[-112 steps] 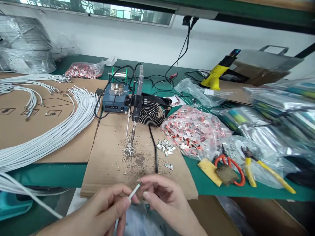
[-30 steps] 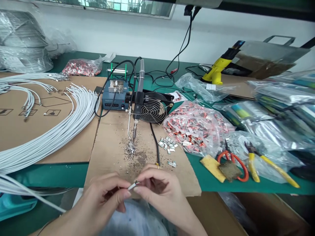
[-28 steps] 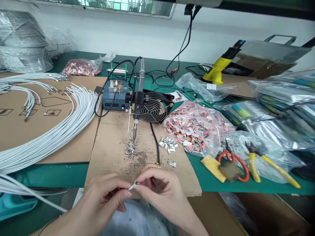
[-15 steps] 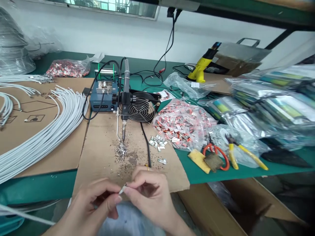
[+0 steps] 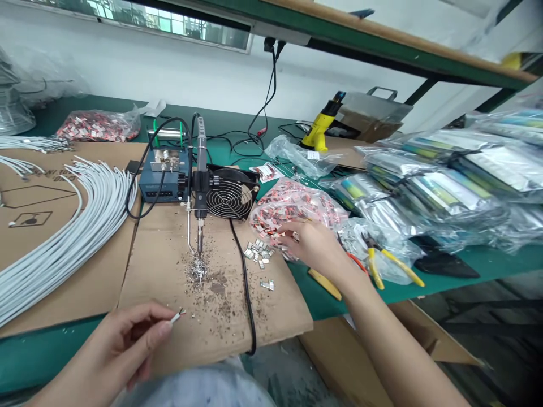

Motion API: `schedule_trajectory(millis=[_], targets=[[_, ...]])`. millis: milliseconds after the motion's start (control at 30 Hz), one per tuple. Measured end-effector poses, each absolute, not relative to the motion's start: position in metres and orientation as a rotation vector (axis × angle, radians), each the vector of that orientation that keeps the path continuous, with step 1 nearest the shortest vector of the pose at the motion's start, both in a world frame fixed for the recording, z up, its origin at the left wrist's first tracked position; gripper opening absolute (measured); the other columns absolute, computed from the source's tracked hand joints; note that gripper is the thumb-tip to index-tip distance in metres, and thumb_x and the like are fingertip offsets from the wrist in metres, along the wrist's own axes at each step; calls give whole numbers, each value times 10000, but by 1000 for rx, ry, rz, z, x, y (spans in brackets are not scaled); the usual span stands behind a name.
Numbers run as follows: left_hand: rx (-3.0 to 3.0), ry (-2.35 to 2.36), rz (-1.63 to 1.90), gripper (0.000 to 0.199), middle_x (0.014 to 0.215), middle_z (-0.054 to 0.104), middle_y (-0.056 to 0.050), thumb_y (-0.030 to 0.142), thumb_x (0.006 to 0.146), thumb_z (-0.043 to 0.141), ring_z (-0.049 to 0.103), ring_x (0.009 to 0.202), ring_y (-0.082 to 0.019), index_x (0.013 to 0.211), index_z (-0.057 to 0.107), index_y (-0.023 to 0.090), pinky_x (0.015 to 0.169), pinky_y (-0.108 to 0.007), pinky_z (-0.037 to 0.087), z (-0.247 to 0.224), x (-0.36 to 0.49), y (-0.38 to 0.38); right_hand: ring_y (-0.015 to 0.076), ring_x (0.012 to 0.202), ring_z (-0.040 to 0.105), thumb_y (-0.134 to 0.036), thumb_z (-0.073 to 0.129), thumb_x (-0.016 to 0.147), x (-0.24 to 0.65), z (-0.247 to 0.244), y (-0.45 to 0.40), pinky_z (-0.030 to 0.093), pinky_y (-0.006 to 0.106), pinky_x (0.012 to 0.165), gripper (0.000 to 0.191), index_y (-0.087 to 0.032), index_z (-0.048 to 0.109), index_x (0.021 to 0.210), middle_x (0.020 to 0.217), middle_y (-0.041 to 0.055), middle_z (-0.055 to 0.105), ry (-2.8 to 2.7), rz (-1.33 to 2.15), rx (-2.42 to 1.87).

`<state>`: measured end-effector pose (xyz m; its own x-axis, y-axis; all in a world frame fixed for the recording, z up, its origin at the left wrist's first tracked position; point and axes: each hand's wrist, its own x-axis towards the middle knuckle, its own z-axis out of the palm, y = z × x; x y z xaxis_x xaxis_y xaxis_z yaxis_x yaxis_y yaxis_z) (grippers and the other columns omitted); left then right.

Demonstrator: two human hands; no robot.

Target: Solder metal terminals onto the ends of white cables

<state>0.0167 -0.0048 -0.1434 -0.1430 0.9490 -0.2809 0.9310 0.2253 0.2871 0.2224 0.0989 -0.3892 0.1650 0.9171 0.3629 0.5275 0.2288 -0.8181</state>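
Pinched in my left hand (image 5: 131, 342) is the end of a white cable (image 5: 174, 319), with thin dark and reddish wire ends sticking out at its tip. My right hand (image 5: 311, 243) is held over the front of a clear bag of small orange-and-metal parts (image 5: 297, 200), its fingers bent and apart, nothing visible in them. Beside its fingertips lies a small pile of metal connectors (image 5: 258, 252) on the cardboard. One or two more connectors (image 5: 267, 285) lie closer to me. A soldering iron (image 5: 201, 186) stands tip down in its holder above grey scraps.
Behind the iron are a blue soldering station (image 5: 163, 181) and a black fan (image 5: 231, 198). White cables (image 5: 85, 226) spread over cardboard at left. Yellow-handled cutters (image 5: 382, 263), a yellow heat gun (image 5: 318, 130) and wrapped packages (image 5: 445, 175) sit at right. A black cord (image 5: 246, 294) crosses the cardboard.
My right hand has let go of the cable end and moved right and forward to the bag of parts. My left hand has shifted left, still pinching the cable. The view has turned slightly right.
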Motion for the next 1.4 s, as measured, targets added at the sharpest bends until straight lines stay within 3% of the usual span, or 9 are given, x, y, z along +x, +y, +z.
schedule_trajectory(millis=[267, 400, 567, 767, 967, 1033, 1167, 1267, 1400], targets=[[1807, 2005, -270, 369, 473, 457, 32, 459, 831, 465, 439, 424, -68, 901, 523, 102, 428, -160, 352, -126, 25, 28, 212, 775, 585, -251, 539, 827, 217, -388, 122, 366, 283, 632, 126, -143, 591, 866, 832, 68, 633, -1804, 492, -1442], [1694, 2000, -211, 299, 469, 464, 51, 375, 794, 536, 456, 411, -66, 889, 489, 96, 401, -151, 370, -127, 28, 47, 252, 711, 597, -260, 500, 846, 216, -381, 119, 306, 284, 526, 153, -125, 572, 854, 766, 96, 630, -1859, 427, -1588], [1675, 1965, -217, 290, 520, 490, 60, 271, 757, 573, 475, 385, -63, 952, 481, 77, 379, -155, 389, -130, 36, 76, 317, 763, 600, -228, 484, 840, 212, -372, 114, 276, 292, 517, 171, -96, 590, 860, 720, 137, 619, -1873, 296, -1708], [1747, 1879, -326, 263, 519, 493, 54, 274, 765, 575, 473, 365, -69, 935, 496, 89, 348, -158, 382, -135, 37, 94, 281, 692, 604, -221, 471, 838, 215, -374, 117, 238, 283, 482, 165, -130, 605, 803, 707, 104, 629, -1908, 328, -1634], [1780, 1860, -395, 282, 469, 440, 63, 321, 830, 503, 385, 351, -32, 983, 534, 86, 316, -108, 302, -130, 34, 88, 247, 721, 599, -205, 457, 847, 222, -370, 103, 358, 308, 565, 193, -131, 636, 847, 717, 95, 627, -1765, 358, -1565], [1771, 1833, -429, 288, 521, 440, 52, 333, 825, 511, 416, 392, -39, 962, 553, 84, 309, -107, 307, -129, 34, 86, 188, 640, 589, -245, 473, 844, 216, -363, 94, 397, 290, 566, 189, -138, 626, 873, 693, 65, 623, -1605, 470, -1429], [1689, 1799, -397, 308, 611, 474, 29, 356, 807, 538, 449, 431, -43, 948, 552, 83, 318, -113, 349, -132, 35, 86, 129, 615, 575, -331, 552, 795, 189, -342, 81, 458, 242, 552, 262, -140, 578, 973, 759, 58, 624, -1199, 1104, -669], [1637, 1804, -350, 313, 686, 509, 9, 353, 799, 555, 462, 440, -37, 957, 547, 83, 330, -116, 371, -134, 38, 88, 104, 597, 562, -346, 612, 755, 169, -324, 81, 470, 227, 559, 246, -125, 552, 844, 724, 52, 601, -1091, 1533, -370], [1665, 1834, -382, 311, 659, 495, 16, 360, 808, 548, 446, 431, -34, 975, 560, 98, 318, -105, 331, -132, 41, 90, 33, 477, 446, -296, 680, 696, 154, -308, 88, 361, 139, 426, 245, -113, 517, 711, 588, -20, 494, -977, 1679, -264]])
